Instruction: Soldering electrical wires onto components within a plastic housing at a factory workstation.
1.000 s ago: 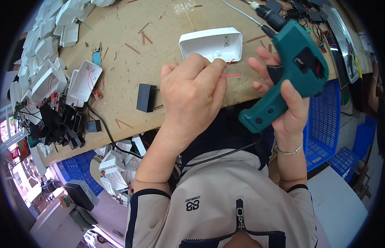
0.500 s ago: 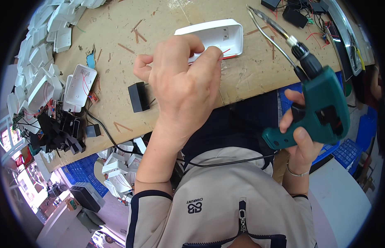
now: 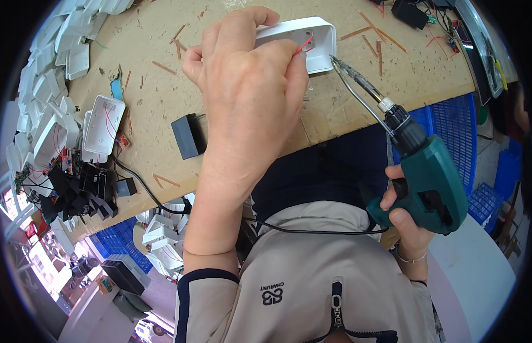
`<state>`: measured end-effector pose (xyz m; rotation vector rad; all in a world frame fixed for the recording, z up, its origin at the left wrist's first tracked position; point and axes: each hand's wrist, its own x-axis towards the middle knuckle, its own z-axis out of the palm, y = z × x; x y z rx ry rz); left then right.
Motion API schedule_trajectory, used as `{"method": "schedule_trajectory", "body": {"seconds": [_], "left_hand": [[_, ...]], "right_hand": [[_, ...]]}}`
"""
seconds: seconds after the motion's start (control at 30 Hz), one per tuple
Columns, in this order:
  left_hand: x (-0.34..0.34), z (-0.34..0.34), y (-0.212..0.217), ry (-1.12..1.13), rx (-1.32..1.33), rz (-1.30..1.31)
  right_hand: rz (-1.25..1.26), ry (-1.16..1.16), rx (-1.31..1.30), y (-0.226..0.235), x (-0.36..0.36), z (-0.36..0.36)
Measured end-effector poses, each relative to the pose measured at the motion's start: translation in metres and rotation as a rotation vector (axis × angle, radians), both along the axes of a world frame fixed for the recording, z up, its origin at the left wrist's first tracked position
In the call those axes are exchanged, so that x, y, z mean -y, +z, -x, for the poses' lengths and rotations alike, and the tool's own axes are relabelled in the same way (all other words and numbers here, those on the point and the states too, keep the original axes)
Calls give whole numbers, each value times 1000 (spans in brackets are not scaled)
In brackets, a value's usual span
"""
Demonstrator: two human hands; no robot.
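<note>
My left hand [image 3: 248, 86] pinches red wire [image 3: 305, 44] by the white case [image 3: 323, 50], lengthwise nine-to-three; my right hand [image 3: 413, 234], farther at five o'clock, grips a soldering gun [image 3: 429, 171].

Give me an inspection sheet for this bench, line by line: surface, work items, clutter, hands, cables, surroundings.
Surface: brown table, speckled and marked, with a ragged blue patch at left.
Work items: white housing, open side showing; red wire over it; green tool, its metal tip by the housing's right rim, contact unclear.
Clutter: brown strips scattered; black box; white housings piled at left.
Hands: left hand pinches the red wire; right hand grips the green tool.
Cables: black cord across the shirt, leading toward the green tool.
Surroundings: blue crate beyond the table's near edge, at right.
</note>
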<state>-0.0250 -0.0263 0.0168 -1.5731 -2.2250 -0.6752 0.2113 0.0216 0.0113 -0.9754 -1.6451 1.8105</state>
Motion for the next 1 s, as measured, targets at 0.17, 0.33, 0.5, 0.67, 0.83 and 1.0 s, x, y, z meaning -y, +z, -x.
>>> {"method": "schedule_trajectory", "body": {"seconds": [0.17,0.33,0.5,0.67,0.83,1.0], "left_hand": [[-4,-2,-1,21,13,3],[-2,-1,-2,27,-58,39],[-10,-3,2,55,124,5],[-13,-2,4,69,222,-7],[-43,31,-58,-467,115,-930],[-14,0,1,53,229,-8]], "right_hand": [[-22,16,2,-1,3,3],[-7,36,3,-2,5,5],[-6,55,24,-3,6,8],[-2,30,54,0,8,14],[7,31,50,2,8,22],[43,-4,39,2,7,23]]}}
